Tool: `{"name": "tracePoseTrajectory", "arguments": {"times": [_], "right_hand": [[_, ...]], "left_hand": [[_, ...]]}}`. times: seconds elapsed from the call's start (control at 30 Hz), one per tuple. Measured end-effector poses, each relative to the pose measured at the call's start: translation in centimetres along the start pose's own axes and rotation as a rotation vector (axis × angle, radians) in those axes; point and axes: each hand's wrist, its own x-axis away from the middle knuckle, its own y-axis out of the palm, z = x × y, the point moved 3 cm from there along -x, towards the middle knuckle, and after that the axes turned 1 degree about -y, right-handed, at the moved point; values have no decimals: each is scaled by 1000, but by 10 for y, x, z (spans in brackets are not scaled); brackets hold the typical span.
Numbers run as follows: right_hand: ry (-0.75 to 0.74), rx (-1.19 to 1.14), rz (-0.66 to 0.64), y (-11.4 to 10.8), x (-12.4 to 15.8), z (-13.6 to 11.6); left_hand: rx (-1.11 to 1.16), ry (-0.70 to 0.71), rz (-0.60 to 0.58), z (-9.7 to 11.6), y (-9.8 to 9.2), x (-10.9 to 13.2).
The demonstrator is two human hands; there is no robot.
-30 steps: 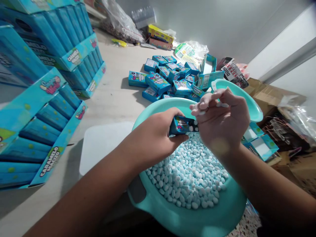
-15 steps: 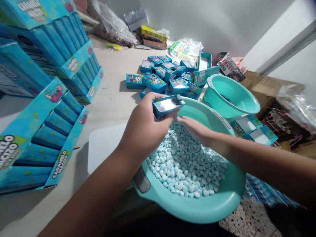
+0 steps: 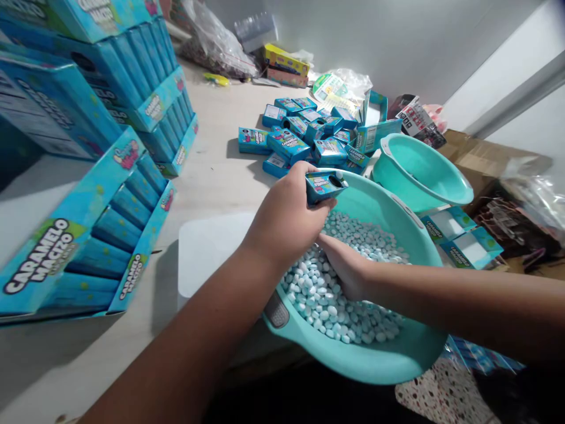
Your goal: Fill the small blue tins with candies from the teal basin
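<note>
My left hand (image 3: 289, 215) is wrapped round a small blue candy box (image 3: 324, 185), held above the basin's far left side. The box has a round dark opening at its right end, and a pale candy sits at the edge there. Below it, my right hand (image 3: 346, 262) reaches into the turquoise basin (image 3: 388, 368) and touches the heap of pale blue candies (image 3: 348, 321). Its fingers are hidden behind my left hand and among the candies.
Display cartons (image 3: 88, 253) of blue boxes stand stacked at the left. Loose blue boxes (image 3: 289, 144) lie piled behind the basin. A second turquoise basin (image 3: 424, 171) stands at the back right, with open blue trays (image 3: 470, 247) below it. A white lid-like sheet (image 3: 212, 247) lies left of the basin.
The box in my left hand has turned, so its printed face shows instead of a shiny blank one. My right hand has moved lower and nearer into the candies. The view has shifted slightly.
</note>
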Motion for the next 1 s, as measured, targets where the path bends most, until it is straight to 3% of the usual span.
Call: {"name": "tracePoseTrajectory", "arguments": {"times": [0.1,0.2,0.33,0.4,0.5,0.67,0.83,1.0], "right_hand": [[249,-167,-40,0,-3,3],[294,-273,-54,1,-3,3],[264,-330,104,0,0,-2],[173,-390,159,-1,0,-11],[-77,-524,187,-7,0,-35],[-434,-694,334,-38,13,-77],[-619,-768,324,-52,27,-95],[-651,-753,284,-47,30,-93]], "left_hand": [[-19,16,-34,0,0,1],[21,-7,-45,0,-1,2],[113,-43,-24,0,-1,3],[135,-48,-7,0,-2,3],[130,-46,-25,2,-3,3],[11,-47,-119,3,-1,4],[-70,20,-308,3,6,7],[-22,126,-498,6,11,13]]}}
